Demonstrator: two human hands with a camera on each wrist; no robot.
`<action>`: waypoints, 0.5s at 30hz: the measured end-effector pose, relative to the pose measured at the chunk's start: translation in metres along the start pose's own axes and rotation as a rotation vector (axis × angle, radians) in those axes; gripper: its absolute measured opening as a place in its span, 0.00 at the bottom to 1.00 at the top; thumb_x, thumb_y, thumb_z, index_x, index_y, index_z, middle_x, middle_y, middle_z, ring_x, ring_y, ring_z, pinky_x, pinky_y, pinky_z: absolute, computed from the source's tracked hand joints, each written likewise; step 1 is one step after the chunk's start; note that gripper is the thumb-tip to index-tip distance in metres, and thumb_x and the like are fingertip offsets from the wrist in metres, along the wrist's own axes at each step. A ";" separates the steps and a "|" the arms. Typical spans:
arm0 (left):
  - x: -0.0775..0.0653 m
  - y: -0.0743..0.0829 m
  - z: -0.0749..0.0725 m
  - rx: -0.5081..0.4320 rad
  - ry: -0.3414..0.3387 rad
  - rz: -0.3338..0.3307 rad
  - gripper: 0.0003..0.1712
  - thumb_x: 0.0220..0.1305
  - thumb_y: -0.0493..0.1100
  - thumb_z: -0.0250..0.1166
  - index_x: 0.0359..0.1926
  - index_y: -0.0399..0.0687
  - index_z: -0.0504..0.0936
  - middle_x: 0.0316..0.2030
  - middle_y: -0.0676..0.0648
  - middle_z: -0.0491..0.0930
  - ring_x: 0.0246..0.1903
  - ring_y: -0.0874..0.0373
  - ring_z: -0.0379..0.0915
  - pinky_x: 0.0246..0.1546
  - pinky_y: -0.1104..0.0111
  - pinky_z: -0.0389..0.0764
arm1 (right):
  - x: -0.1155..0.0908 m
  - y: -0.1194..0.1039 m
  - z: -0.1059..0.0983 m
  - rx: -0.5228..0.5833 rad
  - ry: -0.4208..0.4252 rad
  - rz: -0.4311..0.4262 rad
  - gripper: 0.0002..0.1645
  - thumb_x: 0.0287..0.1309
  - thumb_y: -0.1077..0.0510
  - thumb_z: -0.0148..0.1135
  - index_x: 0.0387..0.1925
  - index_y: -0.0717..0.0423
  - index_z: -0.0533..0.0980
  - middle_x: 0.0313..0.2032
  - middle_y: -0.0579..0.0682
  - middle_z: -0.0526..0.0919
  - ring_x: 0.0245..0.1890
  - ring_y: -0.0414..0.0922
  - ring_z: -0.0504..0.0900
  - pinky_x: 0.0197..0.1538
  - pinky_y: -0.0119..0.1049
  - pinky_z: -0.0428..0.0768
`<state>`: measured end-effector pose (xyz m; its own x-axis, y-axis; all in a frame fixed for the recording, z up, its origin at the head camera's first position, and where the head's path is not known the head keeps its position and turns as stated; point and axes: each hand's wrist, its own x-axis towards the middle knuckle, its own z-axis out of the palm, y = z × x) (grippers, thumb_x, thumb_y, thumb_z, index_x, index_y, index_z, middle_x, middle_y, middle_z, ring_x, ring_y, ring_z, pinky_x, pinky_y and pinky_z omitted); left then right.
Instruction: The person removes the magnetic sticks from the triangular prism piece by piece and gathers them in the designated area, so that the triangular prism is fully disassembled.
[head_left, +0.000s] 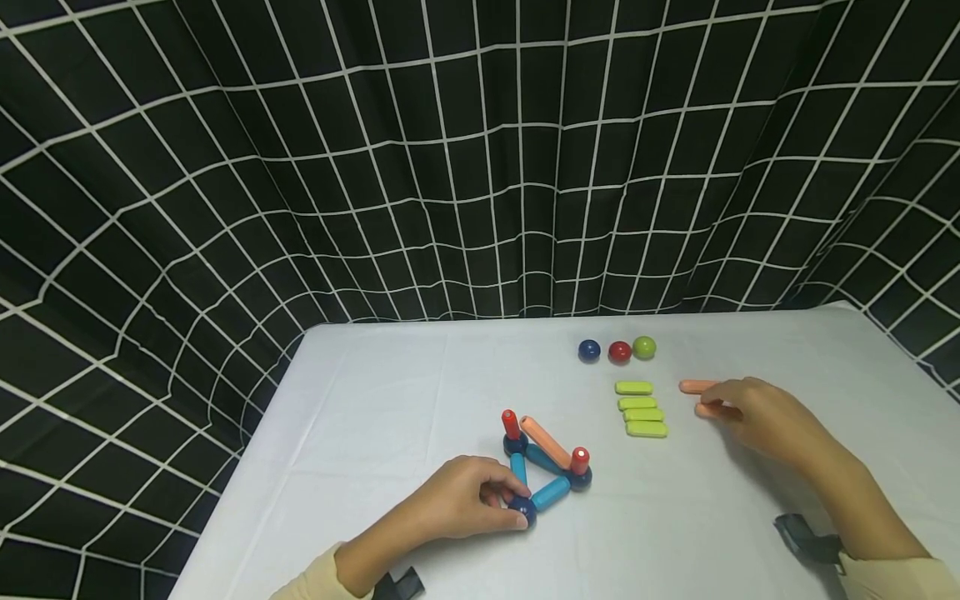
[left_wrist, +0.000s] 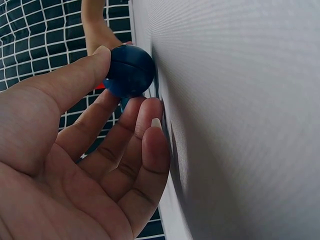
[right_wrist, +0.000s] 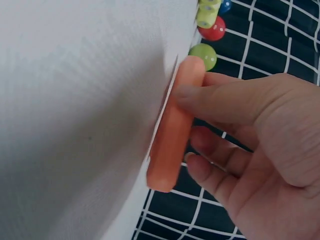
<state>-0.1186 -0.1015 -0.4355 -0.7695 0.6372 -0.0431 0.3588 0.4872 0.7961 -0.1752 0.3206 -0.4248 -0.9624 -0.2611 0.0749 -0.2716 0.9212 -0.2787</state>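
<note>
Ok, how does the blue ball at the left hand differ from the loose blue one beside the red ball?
The held ball is pinched by the left hand; the loose ball is untouched. The held ball meets a light-blue stick; the loose ball touches no stick. Both are round and dark blue.

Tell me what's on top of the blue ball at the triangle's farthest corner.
A red stick stands on the dark blue ball; the spot beneath it is covered and cannot be seen.

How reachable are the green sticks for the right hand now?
Probably yes: only bare cloth lies between the right hand and the green sticks, though that hand pinches an orange stick.
</note>
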 end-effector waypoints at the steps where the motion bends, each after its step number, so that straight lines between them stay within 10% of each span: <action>1: 0.000 0.000 0.000 -0.001 0.000 -0.004 0.14 0.54 0.47 0.79 0.42 0.54 0.90 0.28 0.65 0.78 0.25 0.71 0.75 0.28 0.75 0.77 | 0.000 0.000 0.001 0.003 -0.012 0.011 0.21 0.58 0.59 0.72 0.55 0.56 0.83 0.50 0.57 0.85 0.52 0.63 0.79 0.55 0.64 0.73; 15: -0.001 0.001 -0.001 -0.007 0.011 -0.002 0.14 0.53 0.48 0.79 0.41 0.56 0.90 0.27 0.64 0.79 0.25 0.71 0.74 0.28 0.75 0.77 | 0.004 -0.001 0.004 -0.011 0.017 0.035 0.18 0.53 0.58 0.76 0.43 0.65 0.85 0.43 0.64 0.85 0.46 0.64 0.81 0.49 0.63 0.76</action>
<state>-0.1181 -0.1018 -0.4340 -0.7761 0.6294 -0.0383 0.3533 0.4842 0.8005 -0.1789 0.3175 -0.4278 -0.9711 -0.2241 0.0816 -0.2380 0.9329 -0.2704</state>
